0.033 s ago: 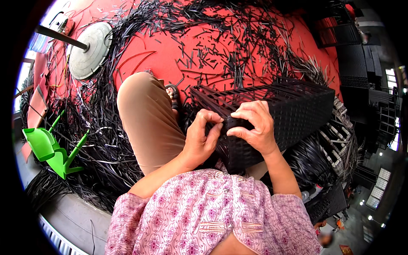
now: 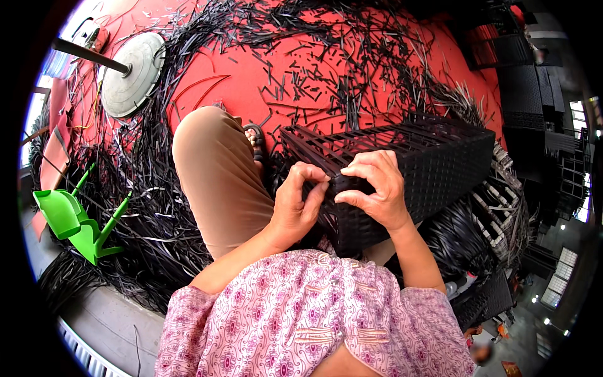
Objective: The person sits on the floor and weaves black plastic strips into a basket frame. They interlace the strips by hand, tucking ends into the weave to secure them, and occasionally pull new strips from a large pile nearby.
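A long black woven plastic-rattan frame leans across my lap, reaching away to the right. Its near side is closely woven, while strips cross its upper side with gaps between them. At the frame's near corner, my left hand is closed, thumb and forefinger pinching at the edge. My right hand curls over the same corner from the other side, thumb and fingers bent against the weave. Only a small gap separates the two hands. Whatever strip end lies between the fingertips is too dark and small to make out.
Black strips lie heaped to the left, with short cut pieces over the red floor. A round grey base with a pole stands far left. Nearer is a green dustpan. Strip bundles lie at the right.
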Tool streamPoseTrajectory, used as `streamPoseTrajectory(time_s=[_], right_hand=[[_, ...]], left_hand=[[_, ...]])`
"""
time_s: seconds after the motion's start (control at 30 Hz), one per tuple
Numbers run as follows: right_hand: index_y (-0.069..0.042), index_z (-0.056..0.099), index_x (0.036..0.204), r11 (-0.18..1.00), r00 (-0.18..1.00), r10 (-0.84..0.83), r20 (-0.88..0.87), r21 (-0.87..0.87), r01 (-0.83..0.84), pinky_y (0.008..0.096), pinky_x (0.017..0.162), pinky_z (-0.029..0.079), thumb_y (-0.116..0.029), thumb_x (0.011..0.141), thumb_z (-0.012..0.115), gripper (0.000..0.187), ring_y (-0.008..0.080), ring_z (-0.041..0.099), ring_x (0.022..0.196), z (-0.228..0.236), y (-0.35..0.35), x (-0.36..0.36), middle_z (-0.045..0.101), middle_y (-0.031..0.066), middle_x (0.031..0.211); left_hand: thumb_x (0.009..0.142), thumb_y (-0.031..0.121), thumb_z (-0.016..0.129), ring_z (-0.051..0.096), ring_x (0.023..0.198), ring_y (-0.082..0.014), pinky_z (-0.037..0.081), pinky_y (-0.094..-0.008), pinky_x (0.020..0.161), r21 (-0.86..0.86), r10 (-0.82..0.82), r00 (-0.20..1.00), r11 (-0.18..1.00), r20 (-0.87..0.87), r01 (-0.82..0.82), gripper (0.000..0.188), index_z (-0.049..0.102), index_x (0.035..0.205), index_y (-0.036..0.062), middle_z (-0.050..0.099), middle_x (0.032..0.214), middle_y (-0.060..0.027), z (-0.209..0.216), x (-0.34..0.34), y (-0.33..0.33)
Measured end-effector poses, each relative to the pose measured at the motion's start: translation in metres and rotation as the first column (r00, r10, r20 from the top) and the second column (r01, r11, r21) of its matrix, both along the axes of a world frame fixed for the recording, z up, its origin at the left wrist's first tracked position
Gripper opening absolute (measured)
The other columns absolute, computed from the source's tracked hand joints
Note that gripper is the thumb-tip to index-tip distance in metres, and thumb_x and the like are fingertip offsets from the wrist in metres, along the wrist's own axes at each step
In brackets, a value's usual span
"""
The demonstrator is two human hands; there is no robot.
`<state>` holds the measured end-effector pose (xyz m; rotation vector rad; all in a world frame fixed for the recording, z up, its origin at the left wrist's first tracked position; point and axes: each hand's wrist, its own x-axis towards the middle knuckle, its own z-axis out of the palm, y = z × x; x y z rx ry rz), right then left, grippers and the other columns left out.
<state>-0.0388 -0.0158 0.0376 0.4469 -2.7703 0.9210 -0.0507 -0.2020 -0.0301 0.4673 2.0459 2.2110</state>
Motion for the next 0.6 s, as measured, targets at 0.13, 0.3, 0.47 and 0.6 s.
streamPoseTrajectory(time_s=[0.13, 0.3, 0.47, 0.6], right_hand=[[-0.009, 0.071, 0.100, 0.998, 0.998, -0.058, 0.024, 0.010, 0.057, 0.0349, 0.083, 0.043, -0.038, 0.064, 0.085, 0.048, 0.0223, 0.059, 0.092, 0.005, -0.007, -0.007, 0.064, 0.0039, 0.098], [-0.010, 0.070, 0.102, 0.999, 0.999, -0.036, 0.021, 0.030, 0.035, 0.0355, 0.086, 0.042, -0.036, 0.064, 0.085, 0.048, 0.0230, 0.060, 0.092, 0.002, -0.003, -0.005, 0.065, 0.0041, 0.097], [-0.010, 0.068, 0.097, 0.999, 0.997, -0.052, 0.049, 0.014, 0.052, 0.0356, 0.086, 0.041, -0.036, 0.065, 0.084, 0.044, 0.0219, 0.060, 0.091, 0.003, -0.006, -0.005, 0.064, 0.0037, 0.095], [-0.010, 0.067, 0.098, 0.999, 0.996, -0.050, 0.068, 0.016, 0.049, 0.0362, 0.086, 0.040, -0.038, 0.065, 0.084, 0.046, 0.0223, 0.060, 0.093, 0.005, -0.006, -0.004, 0.064, 0.0037, 0.096]], left_hand=[[0.091, -0.002, 0.062, 0.057, 0.103, -0.0125, 0.046, -0.0271, 0.094, 0.265, -0.048, 0.886, 0.960, 0.462, -0.086, 0.024, 0.054, 0.112, 0.0034, 0.059, 0.106, -0.0037, -0.031, -0.002, 0.003], [0.092, 0.006, 0.063, 0.056, 0.105, -0.0121, 0.044, -0.0273, 0.096, 0.121, 0.010, 0.673, 0.982, 0.739, -0.148, 0.025, 0.057, 0.116, 0.0027, 0.060, 0.110, -0.0035, -0.059, -0.007, -0.016], [0.093, 0.004, 0.060, 0.055, 0.103, -0.0111, 0.043, -0.0261, 0.094, 0.196, -0.012, 0.839, 0.974, 0.544, -0.113, 0.022, 0.059, 0.116, 0.0028, 0.059, 0.109, -0.0031, -0.028, -0.007, -0.009], [0.088, 0.000, 0.063, 0.055, 0.108, -0.0193, 0.042, -0.0304, 0.097, -0.001, -0.094, 0.995, 0.996, 0.016, 0.094, 0.027, 0.062, 0.115, 0.0016, 0.057, 0.113, -0.0090, -0.001, -0.020, -0.007]])
